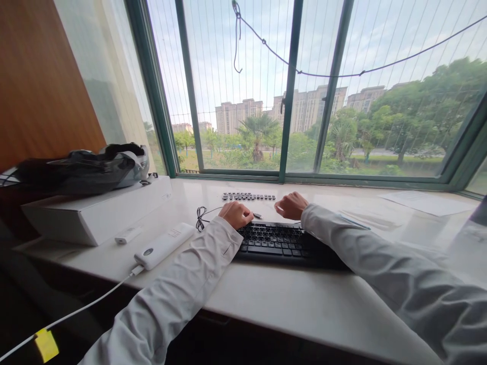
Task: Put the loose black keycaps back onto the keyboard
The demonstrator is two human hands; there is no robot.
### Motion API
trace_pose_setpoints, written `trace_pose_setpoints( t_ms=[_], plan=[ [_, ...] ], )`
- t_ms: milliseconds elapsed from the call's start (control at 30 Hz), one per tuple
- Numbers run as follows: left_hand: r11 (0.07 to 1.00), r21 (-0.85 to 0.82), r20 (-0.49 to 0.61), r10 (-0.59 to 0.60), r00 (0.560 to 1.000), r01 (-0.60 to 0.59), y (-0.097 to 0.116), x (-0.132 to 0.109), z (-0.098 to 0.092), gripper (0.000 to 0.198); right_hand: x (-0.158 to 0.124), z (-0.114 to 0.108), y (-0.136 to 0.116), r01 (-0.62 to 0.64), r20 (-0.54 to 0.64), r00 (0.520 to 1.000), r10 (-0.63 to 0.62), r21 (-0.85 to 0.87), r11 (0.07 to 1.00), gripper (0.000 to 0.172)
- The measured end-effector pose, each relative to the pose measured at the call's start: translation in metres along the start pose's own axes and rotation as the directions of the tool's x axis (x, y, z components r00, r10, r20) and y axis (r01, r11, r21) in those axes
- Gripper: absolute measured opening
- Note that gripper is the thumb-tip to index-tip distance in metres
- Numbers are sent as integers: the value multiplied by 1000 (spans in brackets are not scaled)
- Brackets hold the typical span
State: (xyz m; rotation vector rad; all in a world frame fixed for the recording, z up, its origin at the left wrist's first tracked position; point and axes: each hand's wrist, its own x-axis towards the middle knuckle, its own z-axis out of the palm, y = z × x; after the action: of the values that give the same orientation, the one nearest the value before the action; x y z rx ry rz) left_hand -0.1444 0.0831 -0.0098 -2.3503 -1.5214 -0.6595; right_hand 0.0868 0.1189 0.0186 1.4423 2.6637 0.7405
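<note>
A black keyboard [277,247] lies on the white ledge, partly covered by my sleeves. My left hand [236,215] is closed, fingers curled, just above the keyboard's far left corner. Over its far edge, further right, my right hand [291,206] is closed too, fingertips bent down toward the surface. Whatever either hand may hold is hidden or too small to make out. Behind the hands, small dark keycaps [248,196] are laid out in rows. A cable plug [257,216] rests beside my left hand, and its black cable [201,219] is bundled to the left.
At left stand a white power bank [164,247] with a white cable, a small white block [128,235], and a white box [95,213] under a dark bag [81,170]. Paper [426,204] lies at right. A green-framed window [243,175] borders the ledge.
</note>
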Motion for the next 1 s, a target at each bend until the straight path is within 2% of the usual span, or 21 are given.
trace_pose_setpoints(
  t_ms=[100,233,433,633,1000],
  plan=[
    [1000,12,-2,3,1000,-3,-2,1,1,34,35,7,1,15,32,999,-15,-12,1000,42],
    [999,34,-3,10,1000,-10,-3,1,0,35,79,17,-11,15,51,999,-14,-8,1000,36],
    [999,46,-5,15,1000,-15,0,1,-2,37,126,32,-32,-6,89,996,7,-8,1000,35],
    [998,63,-4,4,1000,-4,-1,1,-1,36,144,49,-33,-41,98,994,41,-8,999,35],
    [998,62,-12,23,1000,-22,0,1,-5,36,150,69,-24,-34,85,996,36,-27,999,35]
  ],
)
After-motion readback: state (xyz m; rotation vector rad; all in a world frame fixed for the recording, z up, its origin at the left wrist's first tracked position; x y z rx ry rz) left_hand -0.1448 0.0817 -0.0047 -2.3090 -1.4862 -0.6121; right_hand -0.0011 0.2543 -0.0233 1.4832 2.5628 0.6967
